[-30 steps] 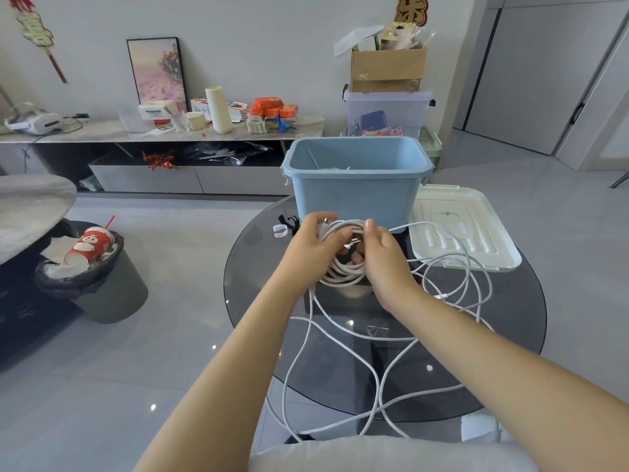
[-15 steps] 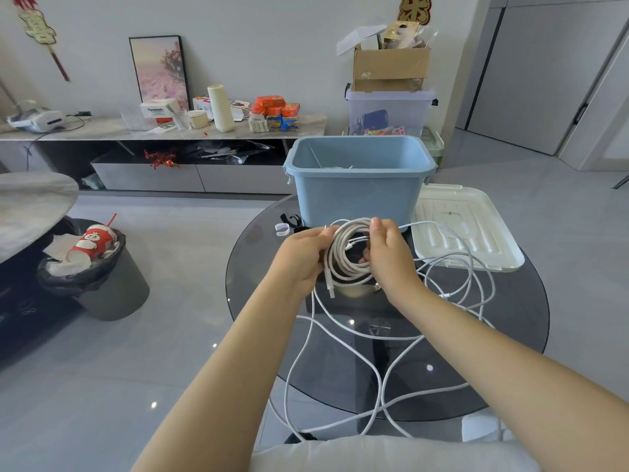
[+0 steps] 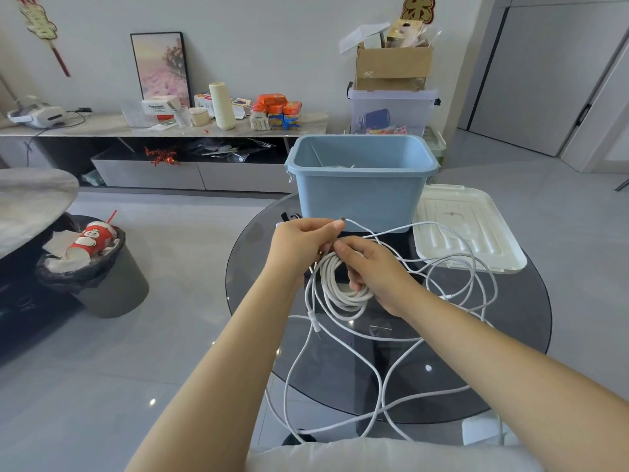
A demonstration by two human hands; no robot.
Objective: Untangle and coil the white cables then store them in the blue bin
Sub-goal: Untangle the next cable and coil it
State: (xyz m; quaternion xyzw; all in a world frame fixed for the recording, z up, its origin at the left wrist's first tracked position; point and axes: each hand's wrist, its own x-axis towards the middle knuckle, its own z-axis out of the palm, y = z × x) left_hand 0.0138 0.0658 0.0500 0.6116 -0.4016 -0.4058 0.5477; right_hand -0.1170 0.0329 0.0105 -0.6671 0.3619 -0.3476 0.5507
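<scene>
A white cable coil (image 3: 335, 284) hangs over the round dark glass table (image 3: 510, 335), held between both hands. My left hand (image 3: 299, 243) grips the top of the coil, with a short plug end (image 3: 343, 219) sticking out past its thumb. My right hand (image 3: 371, 267) curls its fingers round the coil's right side. Loose white cables (image 3: 374, 369) trail in tangled loops over the table and down its near edge. The open blue bin (image 3: 360, 195) stands just behind the hands, with some white cable visible low inside.
The bin's white lid (image 3: 469, 229) lies flat on the table right of the bin. A grey waste bin (image 3: 102, 277) with a red cup stands on the floor at left. A low sideboard (image 3: 163, 131) with clutter and stacked boxes (image 3: 391, 97) line the back wall.
The coil has tipped down and now hangs lower. My right hand moved from the coil's top to its right side, and a plug end now sticks out past my left thumb.
</scene>
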